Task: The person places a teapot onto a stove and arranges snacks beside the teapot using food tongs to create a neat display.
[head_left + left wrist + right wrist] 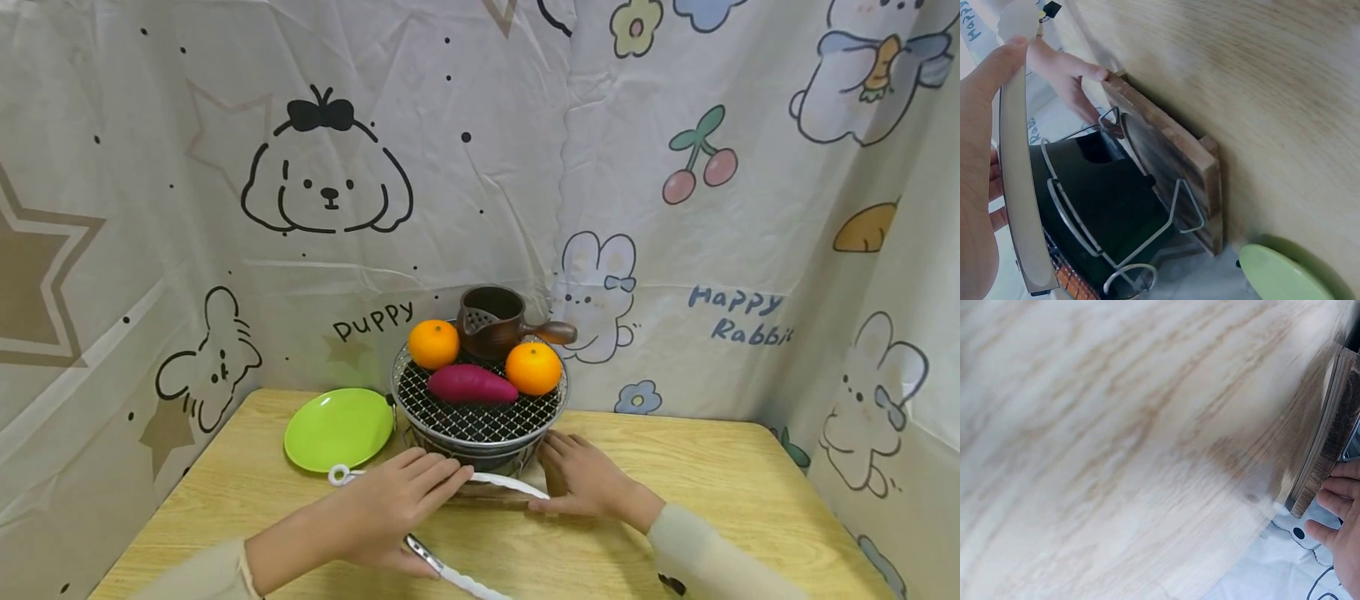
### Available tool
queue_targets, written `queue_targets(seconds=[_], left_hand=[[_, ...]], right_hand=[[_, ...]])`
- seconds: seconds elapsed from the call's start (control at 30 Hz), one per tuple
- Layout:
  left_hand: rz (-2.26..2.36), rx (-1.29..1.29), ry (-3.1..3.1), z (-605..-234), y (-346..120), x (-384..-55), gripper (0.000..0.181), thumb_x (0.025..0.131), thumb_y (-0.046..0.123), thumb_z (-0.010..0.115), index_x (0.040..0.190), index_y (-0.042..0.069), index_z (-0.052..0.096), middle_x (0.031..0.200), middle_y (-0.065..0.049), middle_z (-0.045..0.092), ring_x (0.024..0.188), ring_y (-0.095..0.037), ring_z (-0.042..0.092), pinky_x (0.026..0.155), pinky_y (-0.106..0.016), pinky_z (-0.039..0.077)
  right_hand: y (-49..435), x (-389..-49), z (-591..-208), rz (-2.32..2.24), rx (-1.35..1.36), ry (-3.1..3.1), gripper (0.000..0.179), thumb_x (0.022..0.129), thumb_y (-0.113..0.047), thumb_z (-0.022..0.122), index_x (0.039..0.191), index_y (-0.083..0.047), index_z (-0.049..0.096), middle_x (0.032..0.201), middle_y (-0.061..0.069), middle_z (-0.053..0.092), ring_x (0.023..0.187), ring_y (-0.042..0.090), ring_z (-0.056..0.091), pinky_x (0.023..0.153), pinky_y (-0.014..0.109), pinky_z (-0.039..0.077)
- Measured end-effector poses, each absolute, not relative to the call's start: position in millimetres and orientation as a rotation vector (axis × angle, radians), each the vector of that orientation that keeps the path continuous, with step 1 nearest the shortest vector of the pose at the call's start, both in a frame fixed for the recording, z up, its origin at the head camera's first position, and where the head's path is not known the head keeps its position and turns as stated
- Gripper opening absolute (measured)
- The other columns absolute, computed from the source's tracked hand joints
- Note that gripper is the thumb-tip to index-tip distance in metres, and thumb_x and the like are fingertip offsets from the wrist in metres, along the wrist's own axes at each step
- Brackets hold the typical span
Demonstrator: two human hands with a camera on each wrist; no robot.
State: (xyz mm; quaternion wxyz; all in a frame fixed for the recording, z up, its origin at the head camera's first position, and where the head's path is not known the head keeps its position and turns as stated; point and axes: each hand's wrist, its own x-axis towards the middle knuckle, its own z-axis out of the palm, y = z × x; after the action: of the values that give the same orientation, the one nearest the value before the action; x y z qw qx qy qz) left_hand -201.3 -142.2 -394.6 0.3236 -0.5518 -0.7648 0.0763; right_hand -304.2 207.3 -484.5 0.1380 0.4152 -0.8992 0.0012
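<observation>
A pair of white and silver tongs [510, 482] with a ring at one end is in my left hand [382, 504]. Its two arms spread apart, and the thumb lies along one metal arm [1019, 162] in the left wrist view. My right hand [588, 479] touches the right corner of a wooden board [1172, 131], thumb at the front, other fingers stretched along the side. On this board stands a round tabletop grill [480, 446] in a wire frame. Its mesh bears a purple sweet potato [472, 385], two oranges [533, 368] and a brown side-handled teapot [491, 325].
A green plate [339, 429] lies on the wooden table [697, 467], left of the grill. Behind the table hangs a printed curtain [480, 183], close to the back of the grill.
</observation>
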Motion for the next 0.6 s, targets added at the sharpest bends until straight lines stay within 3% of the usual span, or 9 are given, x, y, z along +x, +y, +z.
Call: queue_targets(seconds=[0.17, 0.3, 0.6], left_hand=[[0.190, -1.453, -2.073, -401.0, -142.6, -202.9, 0.102, 0.085, 0.081, 0.054, 0.144, -0.002, 0.052, 0.135, -0.009, 0.060, 0.114, -0.020, 0.058, 0.101, -0.032, 0.049], [0.185, -1.448, -2.133, -407.1, -142.4, -205.7, 0.106, 0.081, 0.082, 0.059, 0.146, -0.001, 0.051, 0.135, -0.008, 0.060, 0.116, -0.020, 0.057, 0.100, -0.033, 0.050], [0.214, -1.451, -2.205, -422.5, -145.6, -206.8, 0.108, 0.078, 0.083, 0.061, 0.146, 0.000, 0.051, 0.137, -0.011, 0.060, 0.122, -0.023, 0.058, 0.104, -0.037, 0.050]], right_hand=[[207.7, -303.8, -483.0, -0.005, 1.205, -2.611, 0.096, 0.086, -0.077, 0.056, 0.142, 0.001, 0.056, 0.144, 0.022, 0.057, 0.133, 0.038, 0.055, 0.109, 0.055, 0.047], [208.8, -303.6, -481.7, 0.009, 1.200, -2.629, 0.097, 0.087, -0.076, 0.057, 0.143, 0.002, 0.054, 0.146, 0.024, 0.055, 0.134, 0.039, 0.054, 0.110, 0.056, 0.046], [208.1, -303.9, -482.1, 0.000, 1.226, -2.609, 0.098, 0.089, -0.080, 0.048, 0.143, 0.002, 0.054, 0.146, 0.023, 0.055, 0.135, 0.039, 0.054, 0.110, 0.055, 0.046]])
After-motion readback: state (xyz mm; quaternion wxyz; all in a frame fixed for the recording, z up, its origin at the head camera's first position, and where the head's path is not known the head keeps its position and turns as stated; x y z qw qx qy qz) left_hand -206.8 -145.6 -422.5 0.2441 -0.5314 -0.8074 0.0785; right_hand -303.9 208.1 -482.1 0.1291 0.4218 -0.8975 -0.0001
